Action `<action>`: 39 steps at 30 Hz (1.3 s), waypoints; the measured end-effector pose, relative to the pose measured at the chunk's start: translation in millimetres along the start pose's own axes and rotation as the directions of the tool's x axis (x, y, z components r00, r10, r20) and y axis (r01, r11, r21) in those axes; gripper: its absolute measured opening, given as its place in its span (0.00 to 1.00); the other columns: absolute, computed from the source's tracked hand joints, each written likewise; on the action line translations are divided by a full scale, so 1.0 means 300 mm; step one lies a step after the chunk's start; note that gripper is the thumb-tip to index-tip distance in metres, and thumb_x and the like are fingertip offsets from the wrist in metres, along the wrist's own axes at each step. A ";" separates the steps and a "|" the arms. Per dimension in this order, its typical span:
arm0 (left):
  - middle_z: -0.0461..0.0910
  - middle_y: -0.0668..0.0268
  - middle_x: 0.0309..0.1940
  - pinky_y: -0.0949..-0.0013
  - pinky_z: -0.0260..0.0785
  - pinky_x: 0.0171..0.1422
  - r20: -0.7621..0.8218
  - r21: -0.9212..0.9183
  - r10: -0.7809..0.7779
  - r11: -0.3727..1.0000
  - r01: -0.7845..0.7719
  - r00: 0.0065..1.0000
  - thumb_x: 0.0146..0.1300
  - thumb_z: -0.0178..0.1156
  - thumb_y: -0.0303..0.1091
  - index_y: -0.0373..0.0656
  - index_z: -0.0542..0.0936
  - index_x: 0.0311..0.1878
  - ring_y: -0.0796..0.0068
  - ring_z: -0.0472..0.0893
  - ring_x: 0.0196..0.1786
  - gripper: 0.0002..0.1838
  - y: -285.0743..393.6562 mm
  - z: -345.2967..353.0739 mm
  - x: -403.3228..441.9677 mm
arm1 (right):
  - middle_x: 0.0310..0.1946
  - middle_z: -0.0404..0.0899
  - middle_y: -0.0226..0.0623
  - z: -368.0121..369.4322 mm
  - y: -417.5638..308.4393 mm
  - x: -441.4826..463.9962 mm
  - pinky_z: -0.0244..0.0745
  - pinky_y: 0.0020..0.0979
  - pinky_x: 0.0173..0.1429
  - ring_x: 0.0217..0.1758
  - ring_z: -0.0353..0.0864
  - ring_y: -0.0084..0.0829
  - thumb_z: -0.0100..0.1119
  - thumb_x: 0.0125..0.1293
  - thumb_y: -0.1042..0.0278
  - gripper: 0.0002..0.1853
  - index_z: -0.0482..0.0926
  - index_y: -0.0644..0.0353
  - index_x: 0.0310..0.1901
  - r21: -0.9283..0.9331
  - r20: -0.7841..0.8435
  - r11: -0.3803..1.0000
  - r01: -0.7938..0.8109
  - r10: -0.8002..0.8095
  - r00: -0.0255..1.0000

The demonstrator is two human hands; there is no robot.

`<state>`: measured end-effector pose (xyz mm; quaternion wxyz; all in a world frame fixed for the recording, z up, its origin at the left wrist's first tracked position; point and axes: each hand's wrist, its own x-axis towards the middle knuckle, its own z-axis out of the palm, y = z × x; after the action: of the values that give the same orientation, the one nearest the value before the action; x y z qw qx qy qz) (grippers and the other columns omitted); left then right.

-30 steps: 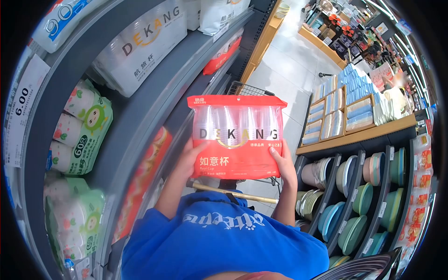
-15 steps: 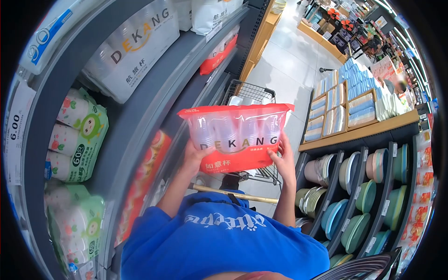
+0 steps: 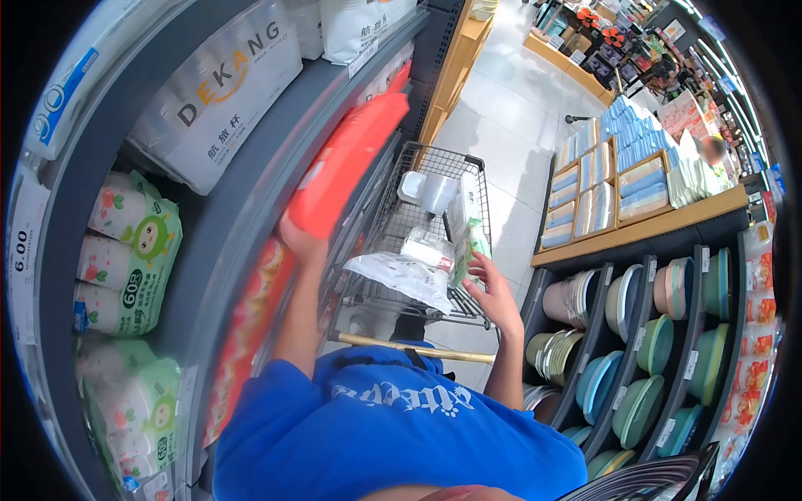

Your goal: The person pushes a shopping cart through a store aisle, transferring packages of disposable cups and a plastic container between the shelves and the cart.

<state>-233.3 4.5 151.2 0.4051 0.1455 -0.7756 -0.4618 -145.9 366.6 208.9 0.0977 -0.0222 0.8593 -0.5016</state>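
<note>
My left hand grips the lower end of a red pack of plastic cups, tilted beside the left shelf and smeared by motion. Over the right side of the wire shopping cart, my right hand is open with its fingers apart and nothing in them. Nearest to it is a green package inside the cart. A white plastic bag and translucent white containers also lie in the cart.
Dark shelving at left carries a large white cup pack and green-wrapped rolls. On the right stand racked bowls below wooden bins of folded blue-and-white cloths. The cart's handle is against my front.
The red cup pack has swung left from in front of me to the shelf, turned on its side. My right hand has let go of it and opened. The cart's contents now show.
</note>
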 end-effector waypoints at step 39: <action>0.67 0.26 0.62 0.41 0.58 0.71 -0.116 0.146 -0.323 0.930 0.337 0.939 0.63 0.67 0.40 0.15 0.65 0.63 0.28 0.66 0.65 0.38 -0.116 0.068 0.093 | 0.53 0.82 0.58 0.063 0.673 -0.073 0.78 0.41 0.59 0.56 0.83 0.49 0.72 0.61 0.53 0.37 0.72 0.66 0.66 -0.474 0.061 0.831 -0.292 0.362 0.930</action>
<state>-271.7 -18.5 130.9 0.3430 0.3274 -0.7563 -0.4508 -108.8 453.4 28.1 0.2376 0.0659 0.9342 -0.2579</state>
